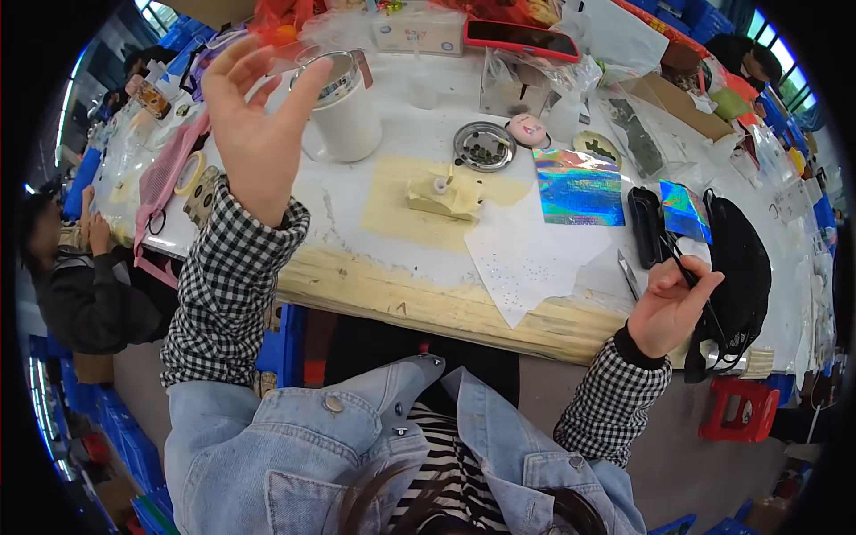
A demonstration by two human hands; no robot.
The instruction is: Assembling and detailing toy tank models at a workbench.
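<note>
My left hand [259,134] is raised over the table's left side, fingers spread, with nothing visible in it. Just right of it stands a white cup [348,129] with a shiny silver top. At the near right edge, my right hand [670,308] is closed around a thin black stick-like tool [711,312], perhaps tweezers. Pointed silver tweezers [628,273] lie just left of that hand. Between the hands are a cream-coloured block [446,198] with a small white piece on top, a round metal dish [484,148] of small dark bits, and a speckled white paper sheet [526,272].
Holographic sheets [580,189], a black case [644,227] and a black pouch-like item [744,267] lie at the right. A red-cased phone [522,40] rests at the back. A red stool [740,410] stands below right. Another person [94,290] sits at the left.
</note>
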